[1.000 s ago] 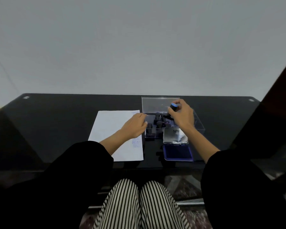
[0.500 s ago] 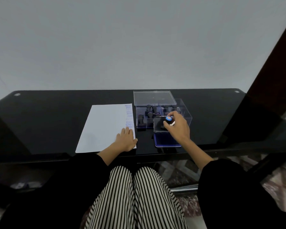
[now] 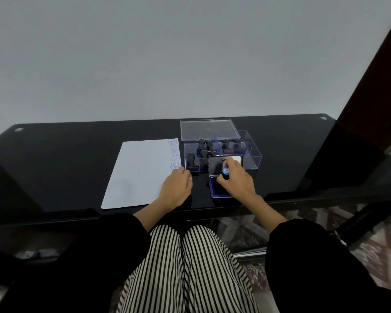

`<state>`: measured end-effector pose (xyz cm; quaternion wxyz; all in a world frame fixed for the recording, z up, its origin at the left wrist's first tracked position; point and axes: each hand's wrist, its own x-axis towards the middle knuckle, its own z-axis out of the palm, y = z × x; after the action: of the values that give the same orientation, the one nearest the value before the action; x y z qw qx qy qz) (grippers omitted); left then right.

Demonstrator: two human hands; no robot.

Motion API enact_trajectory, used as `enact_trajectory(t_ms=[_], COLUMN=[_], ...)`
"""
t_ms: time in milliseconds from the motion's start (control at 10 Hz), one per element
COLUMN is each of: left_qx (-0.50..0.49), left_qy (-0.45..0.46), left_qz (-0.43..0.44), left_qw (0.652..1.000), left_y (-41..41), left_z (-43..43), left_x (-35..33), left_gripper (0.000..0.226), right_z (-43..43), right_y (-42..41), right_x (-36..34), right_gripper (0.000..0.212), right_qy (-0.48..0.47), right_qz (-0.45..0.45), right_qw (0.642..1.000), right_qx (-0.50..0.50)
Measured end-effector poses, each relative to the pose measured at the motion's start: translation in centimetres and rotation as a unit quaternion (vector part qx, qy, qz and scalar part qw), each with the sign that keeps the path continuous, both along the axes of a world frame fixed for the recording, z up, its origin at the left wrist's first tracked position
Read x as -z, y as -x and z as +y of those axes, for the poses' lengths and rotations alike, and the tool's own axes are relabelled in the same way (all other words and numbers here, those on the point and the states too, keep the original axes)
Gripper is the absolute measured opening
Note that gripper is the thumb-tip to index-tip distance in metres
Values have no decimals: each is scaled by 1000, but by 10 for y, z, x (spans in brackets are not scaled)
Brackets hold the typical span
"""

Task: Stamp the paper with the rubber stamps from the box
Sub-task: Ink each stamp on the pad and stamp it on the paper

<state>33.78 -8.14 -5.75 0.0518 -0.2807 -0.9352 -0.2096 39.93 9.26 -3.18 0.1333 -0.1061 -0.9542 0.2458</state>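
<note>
A rubber stamp with a blue-capped handle (image 3: 225, 171) is grasped in the right hand (image 3: 237, 181) and is now held down over the open ink pad (image 3: 215, 189), near the front edge of the black surface (image 3: 54, 159). A second ago the same hand was up at the clear plastic box (image 3: 253, 154), lifting this stamp out; half a second ago it had already been brought toward the pad. The change is taken to mean that the pick from the box is done and inking is in hand, with the press on the paper to follow. Whether the stamp face is actually touching the ink cannot be told, as it is hidden by the fingers.

The left hand (image 3: 176, 190) has been drawn back from beside the box and is laid flat, palm down and released, on the near right corner of the white paper (image 3: 140, 172), which is judged to be pinned for the coming press. Several blue imprints (image 3: 174, 154) are already seen in a column along the right edge of the sheet, so the task is judged partly done. More dark-handled stamps (image 3: 203, 150) are left standing in the box, just behind the raised ink pad lid (image 3: 217, 164), and the box lid (image 3: 207, 129) is propped at the far side. The paper lies just left of the stamp, with only a strip of bare surface between.
</note>
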Motion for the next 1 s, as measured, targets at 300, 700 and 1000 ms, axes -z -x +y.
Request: enact_trajectory(t_ms=[300,700,1000], left_qx=[111,101,95], left_qy=[21,62,47], left_qz=[-5,-21,-10], left_qw=[994,993,994], left_y=[-4,3,3], left_z=[18,22,23], left_x=[11,30,34], left_gripper=[43,49,49], right_z=[-12,-12,-19], right_y=[13,26,12], right_x=[2,11,20], right_gripper=[23,24,10], right_qy=[-123,-230,-196], right_qz=[-9,4,56], right_qw=[992,973,978], right_qx=[14,14,45])
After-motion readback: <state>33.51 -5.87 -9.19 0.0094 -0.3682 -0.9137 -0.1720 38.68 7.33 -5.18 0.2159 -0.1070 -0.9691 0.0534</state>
